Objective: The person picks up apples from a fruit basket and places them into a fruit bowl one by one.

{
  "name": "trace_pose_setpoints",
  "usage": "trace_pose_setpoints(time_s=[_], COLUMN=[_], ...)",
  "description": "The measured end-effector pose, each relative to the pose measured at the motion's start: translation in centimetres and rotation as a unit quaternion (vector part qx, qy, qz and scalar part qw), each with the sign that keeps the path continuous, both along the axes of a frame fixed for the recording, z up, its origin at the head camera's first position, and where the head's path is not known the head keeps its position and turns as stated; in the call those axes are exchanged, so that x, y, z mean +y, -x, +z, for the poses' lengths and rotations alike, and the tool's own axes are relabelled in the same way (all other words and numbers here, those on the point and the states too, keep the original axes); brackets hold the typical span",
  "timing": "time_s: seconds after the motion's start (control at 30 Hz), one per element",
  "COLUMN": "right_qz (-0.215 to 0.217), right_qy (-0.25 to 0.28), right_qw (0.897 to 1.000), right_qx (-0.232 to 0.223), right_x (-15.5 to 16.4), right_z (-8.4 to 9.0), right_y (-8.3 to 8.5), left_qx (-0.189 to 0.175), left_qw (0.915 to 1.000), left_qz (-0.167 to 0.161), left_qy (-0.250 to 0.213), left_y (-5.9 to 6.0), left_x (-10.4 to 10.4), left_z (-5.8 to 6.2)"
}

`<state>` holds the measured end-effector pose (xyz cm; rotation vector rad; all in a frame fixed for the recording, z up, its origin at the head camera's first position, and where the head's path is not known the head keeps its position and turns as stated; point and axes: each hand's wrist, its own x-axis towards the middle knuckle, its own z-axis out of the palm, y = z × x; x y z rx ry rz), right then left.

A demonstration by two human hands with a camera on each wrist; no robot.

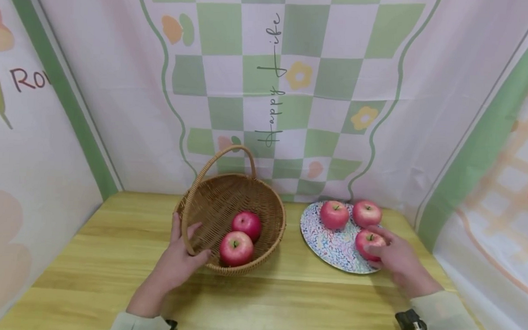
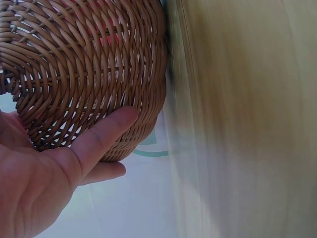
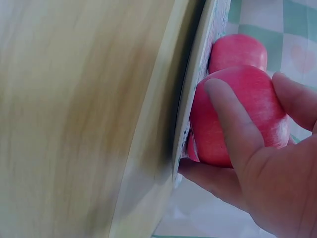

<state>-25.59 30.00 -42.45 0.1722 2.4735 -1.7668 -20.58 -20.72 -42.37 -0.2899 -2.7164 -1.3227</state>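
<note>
A wicker basket (image 1: 214,207) with an arched handle stands on the table, its mouth tipped toward the viewer. Two red apples lie inside, the front apple (image 1: 236,249) against the back apple (image 1: 247,224). My left hand (image 1: 169,266) grips the basket's left side at the foot of the handle; the left wrist view shows fingers against the woven wall (image 2: 94,84). To the right, my right hand (image 1: 402,262) holds an apple (image 1: 365,238) at the right edge of a speckled plate (image 1: 326,245). In the right wrist view, thumb and fingers surround this apple (image 3: 237,119), close against the plate.
Two more apples sit toward the plate's back, a left one (image 1: 334,215) and a right one (image 1: 367,213). The wooden table (image 1: 268,306) ends at a printed checkered curtain (image 1: 266,87) behind the basket and plate. Fabric side walls stand left and right.
</note>
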Motion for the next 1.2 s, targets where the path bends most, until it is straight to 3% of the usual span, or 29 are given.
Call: trace_pose_setpoints(time_s=[0.5, 0.57, 0.73, 0.83, 1.2], right_qz=[-0.007, -0.008, -0.021, -0.028, -0.011], right_qy=[0.034, -0.009, -0.048, -0.023, -0.046], right_qw=[0.999, 1.000, 0.998, 0.999, 0.998], right_qx=[-0.009, 0.008, 0.028, 0.011, -0.034], right_x=[0.7, 1.1, 1.8, 1.8, 1.7], right_z=[0.0, 0.0, 0.7, 1.7, 3.6], right_y=[0.5, 0.6, 0.5, 0.4, 0.1], left_qx=[-0.001, -0.001, -0.001, 0.001, 0.000], left_qw=[1.0000, 1.0000, 1.0000, 1.0000, 0.9999], left_qz=[-0.001, -0.001, -0.001, 0.000, -0.001], left_qy=[-0.007, -0.007, -0.010, -0.008, -0.013], left_y=[0.0, 0.0, 0.0, 0.0, 0.1], left_x=[0.0, 0.0, 0.0, 0.0, -0.1], left_z=[0.1, 0.1, 0.1, 0.0, -0.1])
